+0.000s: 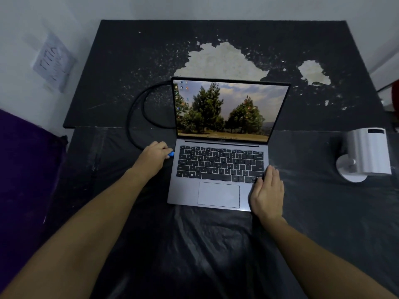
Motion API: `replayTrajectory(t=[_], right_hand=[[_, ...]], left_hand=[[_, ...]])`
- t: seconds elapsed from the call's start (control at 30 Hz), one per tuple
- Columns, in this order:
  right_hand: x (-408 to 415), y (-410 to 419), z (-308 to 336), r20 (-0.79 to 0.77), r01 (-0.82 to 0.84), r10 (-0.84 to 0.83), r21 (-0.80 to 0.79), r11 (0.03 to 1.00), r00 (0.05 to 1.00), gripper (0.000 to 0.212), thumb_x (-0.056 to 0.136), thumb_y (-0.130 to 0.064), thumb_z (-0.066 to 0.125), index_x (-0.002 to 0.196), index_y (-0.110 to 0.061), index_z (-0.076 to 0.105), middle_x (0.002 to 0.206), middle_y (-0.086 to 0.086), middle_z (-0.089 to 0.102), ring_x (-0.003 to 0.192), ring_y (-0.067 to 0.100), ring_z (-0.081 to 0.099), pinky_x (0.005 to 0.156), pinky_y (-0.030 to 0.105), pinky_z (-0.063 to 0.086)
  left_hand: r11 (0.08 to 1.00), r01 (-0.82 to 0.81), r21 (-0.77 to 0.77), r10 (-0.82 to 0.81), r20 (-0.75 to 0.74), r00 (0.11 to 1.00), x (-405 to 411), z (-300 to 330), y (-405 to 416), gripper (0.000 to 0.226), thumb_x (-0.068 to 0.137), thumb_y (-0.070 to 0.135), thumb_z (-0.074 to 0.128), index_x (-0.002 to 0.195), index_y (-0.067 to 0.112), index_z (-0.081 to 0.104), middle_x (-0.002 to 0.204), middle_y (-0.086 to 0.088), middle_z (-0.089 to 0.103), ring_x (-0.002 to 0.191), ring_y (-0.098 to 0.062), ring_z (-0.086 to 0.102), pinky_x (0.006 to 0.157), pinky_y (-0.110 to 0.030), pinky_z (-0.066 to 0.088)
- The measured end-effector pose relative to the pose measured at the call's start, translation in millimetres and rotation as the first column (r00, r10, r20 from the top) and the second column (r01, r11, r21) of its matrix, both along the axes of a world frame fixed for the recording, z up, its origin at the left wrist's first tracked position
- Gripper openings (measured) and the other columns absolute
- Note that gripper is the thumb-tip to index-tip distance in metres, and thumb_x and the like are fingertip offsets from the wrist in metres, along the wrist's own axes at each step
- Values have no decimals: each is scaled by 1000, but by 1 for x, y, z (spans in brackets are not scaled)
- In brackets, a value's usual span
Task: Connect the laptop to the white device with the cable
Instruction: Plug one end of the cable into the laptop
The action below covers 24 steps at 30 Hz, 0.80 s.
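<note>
A grey laptop (218,195) stands open in the middle of the table, its screen lit with a picture of trees. My left hand (154,155) grips the blue plug (171,154) of a black cable (135,117) right at the laptop's left edge. The cable loops back to the left and passes behind the screen. My right hand (267,194) lies flat on the laptop's right front corner, fingers together, holding nothing. The white device (364,154), a cylinder on a round foot, stands at the right, apart from the laptop.
The table (216,244) is covered with black plastic sheet; its far half has a black top with worn pale patches (218,61). A purple cloth (23,169) lies at the left edge. A paper note (54,63) hangs on the white wall at the left.
</note>
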State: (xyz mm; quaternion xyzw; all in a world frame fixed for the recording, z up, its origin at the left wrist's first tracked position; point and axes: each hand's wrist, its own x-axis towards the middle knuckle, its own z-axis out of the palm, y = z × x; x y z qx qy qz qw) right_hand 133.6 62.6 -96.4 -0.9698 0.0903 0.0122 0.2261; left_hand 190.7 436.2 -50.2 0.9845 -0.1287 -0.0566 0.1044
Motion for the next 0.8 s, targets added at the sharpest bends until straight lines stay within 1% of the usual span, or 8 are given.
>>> replayTrajectory(t=[0.2, 0.27, 0.37, 0.47, 0.57, 0.67, 0.8], right_hand=[[5, -17, 2, 6, -72, 72, -5, 997, 997, 56, 102, -31, 25, 152, -5, 26, 155, 17, 37, 143, 32, 32, 117, 50, 28], [5, -20, 3, 5, -79, 79, -10, 997, 997, 56, 102, -31, 26, 151, -6, 27, 154, 18, 37, 142, 32, 32, 117, 49, 29], [5, -18, 3, 3, -81, 81, -3, 997, 997, 55, 102, -30, 27, 151, -4, 28, 153, 19, 38, 142, 34, 33, 115, 51, 30], [6, -17, 5, 2, -87, 87, 0, 996, 996, 55, 101, -29, 27, 150, -5, 28, 151, 17, 39, 138, 35, 37, 112, 52, 33], [6, -16, 5, -10, -88, 88, 6, 996, 996, 55, 101, -29, 27, 150, -5, 26, 152, 17, 38, 138, 36, 37, 112, 53, 32], [5, -16, 5, -20, -79, 79, 16, 997, 997, 53, 103, -26, 30, 151, -4, 26, 153, 18, 37, 139, 37, 36, 113, 53, 31], [3, -15, 10, 0, -99, 99, 0, 995, 995, 51, 101, -24, 33, 147, -2, 32, 145, 18, 43, 132, 39, 42, 109, 53, 35]], left_hand=[[996, -31, -85, 29, -20, 999, -26, -4, -3, 28, 90, -1, 64, 117, -2, 67, 101, -17, 65, 88, -33, 55, 78, -50, 52], [989, -65, -132, 60, -41, 997, -32, -6, -4, 29, 91, 1, 64, 120, -1, 66, 103, -15, 65, 91, -31, 55, 83, -46, 50], [961, -162, -226, 149, -73, 986, -32, -7, -3, 28, 90, 6, 66, 118, 0, 66, 106, -13, 66, 99, -28, 56, 91, -36, 45], [951, -175, -255, 157, -90, 983, -28, -7, -1, 25, 89, 6, 68, 114, 2, 68, 103, -11, 66, 99, -26, 55, 89, -28, 40], [958, -144, -247, 129, -75, 989, -25, -9, 0, 25, 89, 5, 68, 114, 1, 69, 103, -12, 66, 97, -26, 54, 89, -30, 40], [968, -115, -222, 103, -66, 992, -25, -13, -1, 26, 88, 5, 68, 114, 2, 69, 103, -11, 67, 95, -26, 55, 88, -32, 43], [960, -146, -240, 133, -66, 989, -30, -13, -5, 23, 88, 4, 68, 110, 2, 69, 102, -12, 66, 96, -27, 55, 88, -37, 46]])
